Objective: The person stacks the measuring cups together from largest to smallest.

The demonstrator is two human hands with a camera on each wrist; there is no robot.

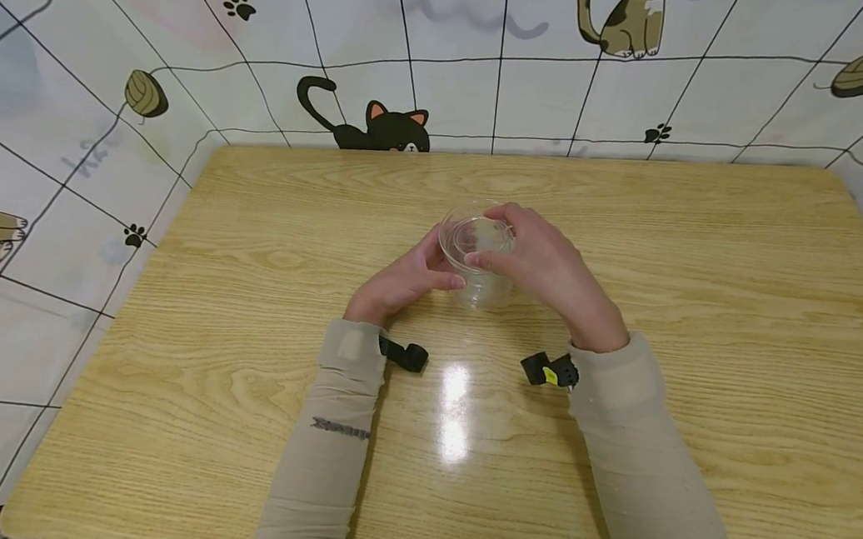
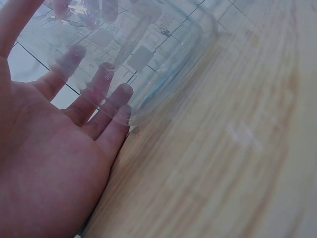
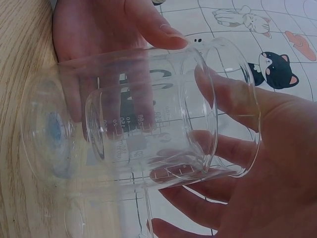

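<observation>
Two clear glass beakers stand nested over the middle of the table. Printed measuring marks show through the glass of the larger outer beaker (image 1: 486,292) in both wrist views. Inside it sits a smaller inner beaker (image 3: 97,131), its base above the outer one's base. My left hand (image 1: 410,278) holds the outer beaker from the left, thumb at the near side and fingers round the far side. From the right, my right hand (image 1: 548,257) grips the inner beaker near its rim with thumb and fingers. Which rim each right fingertip touches is hard to tell through the glass.
A wooden table (image 1: 243,390) spreads around the beakers, with its far edge against a cat-patterned tiled wall covering (image 1: 459,96). Black wrist straps (image 1: 405,355) stick out from the inner sides of both beige sleeves (image 1: 647,452).
</observation>
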